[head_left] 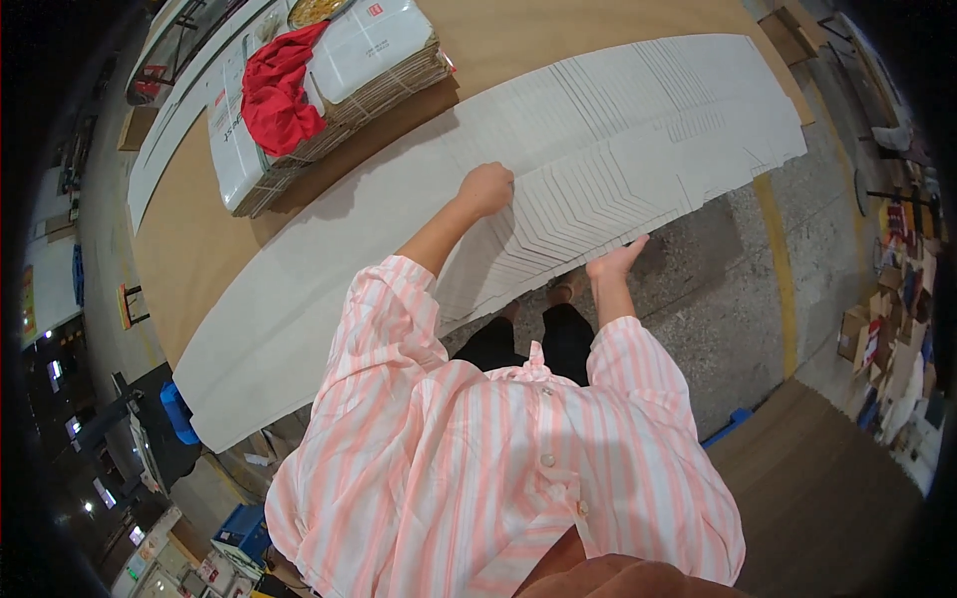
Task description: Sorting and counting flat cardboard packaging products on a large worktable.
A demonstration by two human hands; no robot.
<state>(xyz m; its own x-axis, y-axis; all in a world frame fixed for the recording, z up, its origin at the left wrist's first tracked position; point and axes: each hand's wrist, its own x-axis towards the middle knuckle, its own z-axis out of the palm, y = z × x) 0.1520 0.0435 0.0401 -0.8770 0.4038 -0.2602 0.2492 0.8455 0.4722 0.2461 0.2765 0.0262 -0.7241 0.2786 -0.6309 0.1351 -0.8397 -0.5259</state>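
Pale grey-white cardboard sheets (339,249) lie overlapping across the table, their stepped edges showing as many bent lines toward the right. My left hand (486,189) rests on top of them near the middle, with its fingers curled closed. What those fingers may pinch is hidden beneath the hand. At the near edge of the sheets is my right hand (617,259), its fingers stretched out to the right along that edge. It touches or nearly touches the rim there; I see nothing gripped in it.
Strapped bundles of flat cardboard (374,45) stand at the far left of the brown table surface (538,25), a red cloth (282,90) lying over them. On the right, a yellow line (778,269) crosses the concrete floor. Cardboard boxes (855,332) are piled farther right.
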